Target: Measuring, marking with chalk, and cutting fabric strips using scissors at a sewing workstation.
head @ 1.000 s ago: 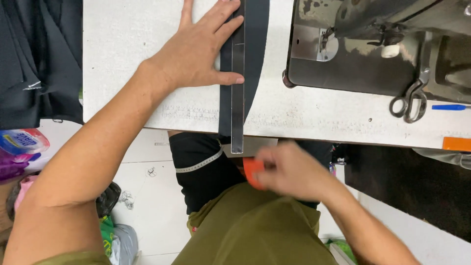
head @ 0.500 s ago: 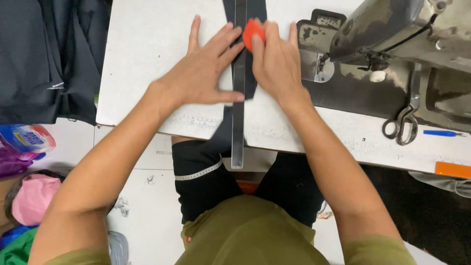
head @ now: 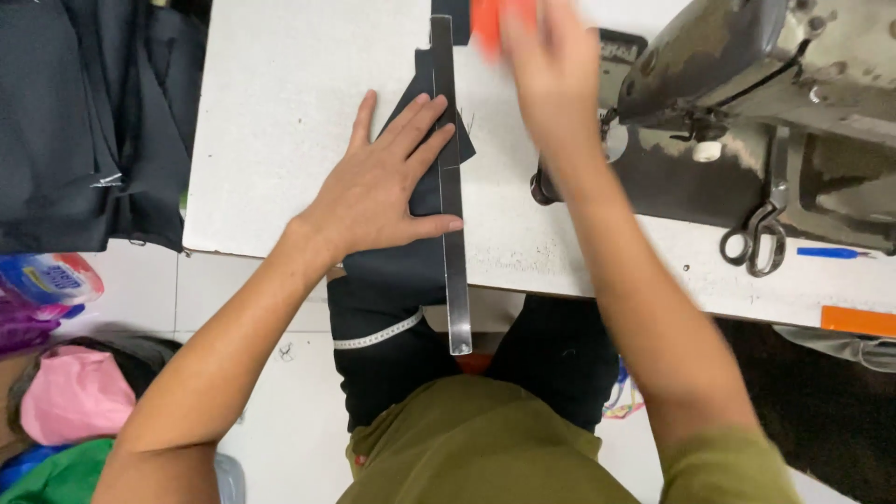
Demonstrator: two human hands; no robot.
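Fingers of the left hand [head: 387,191] were spread wide and pressed flat, palm down, on a piece of dark fabric [head: 392,271] and against the left edge of a long clear ruler [head: 454,205], the thumb tip touching the ruler. That ruler lay lengthwise on the white table [head: 280,121], running from near the top of the view down past the table's near edge, where its lower end hung over the person's lap. The fabric lay under the ruler and the hand, draped off the table edge and fell onto the lap, a pale measuring tape [head: 378,334] crossing it there. The right hand [head: 551,75] was farther up the table, just right of the ruler's far end, blurred, with its fingers closed around a small orange object [head: 490,19] at the top edge of the view; what kind of object it was could not be told. To the right stood a grey sewing machine [head: 747,103], with a pair of scissors [head: 758,233] lying at its base, a blue pen [head: 831,252] beside them and an orange strip [head: 857,320] near the table's near edge. Dark garments [head: 93,121] hung at the left, above a pink cloth [head: 75,392] and green cloth [head: 56,476] on the floor.
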